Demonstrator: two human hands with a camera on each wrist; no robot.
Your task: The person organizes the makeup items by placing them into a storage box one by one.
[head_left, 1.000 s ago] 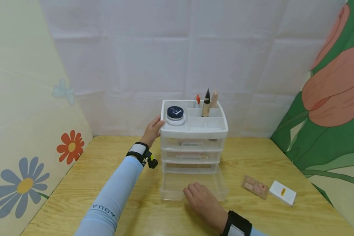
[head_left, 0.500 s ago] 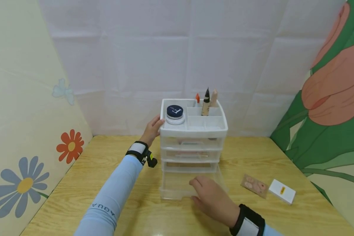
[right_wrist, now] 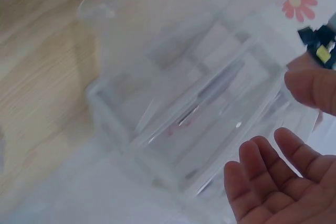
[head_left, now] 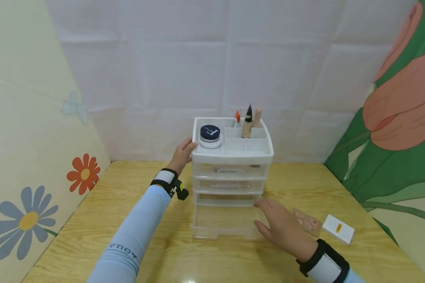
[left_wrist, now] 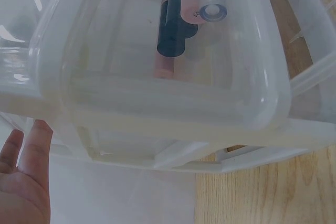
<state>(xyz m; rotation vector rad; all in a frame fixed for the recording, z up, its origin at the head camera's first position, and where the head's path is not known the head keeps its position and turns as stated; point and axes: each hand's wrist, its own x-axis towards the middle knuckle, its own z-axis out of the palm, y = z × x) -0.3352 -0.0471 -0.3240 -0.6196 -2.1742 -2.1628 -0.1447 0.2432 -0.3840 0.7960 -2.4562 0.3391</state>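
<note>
A white organizer (head_left: 232,160) with clear drawers stands on the table. Its bottom drawer (head_left: 219,222) is pulled out, and no contents show in it. My left hand (head_left: 182,156) rests against the organizer's upper left side, fingertips touching the rim; in the left wrist view its fingers (left_wrist: 35,153) look straight. Over the drawer's right side, my right hand (head_left: 283,228) has spread fingers and holds nothing. It partly covers a brown palette (head_left: 309,222) with round pans. Beside that lies a small white box (head_left: 339,229) with a yellow label.
On the organizer's top stand a dark-lidded jar (head_left: 210,133), a beige tube with a black cap (head_left: 247,122) and a red-tipped item (head_left: 237,117). Through the clear side, dark tubes (left_wrist: 172,30) show in a drawer. A white cloth (head_left: 156,86) hangs behind the table.
My right hand has moved right from the drawer's front edge toward the palette, and its fingers have spread. My left hand and the organizer have stayed in place.
</note>
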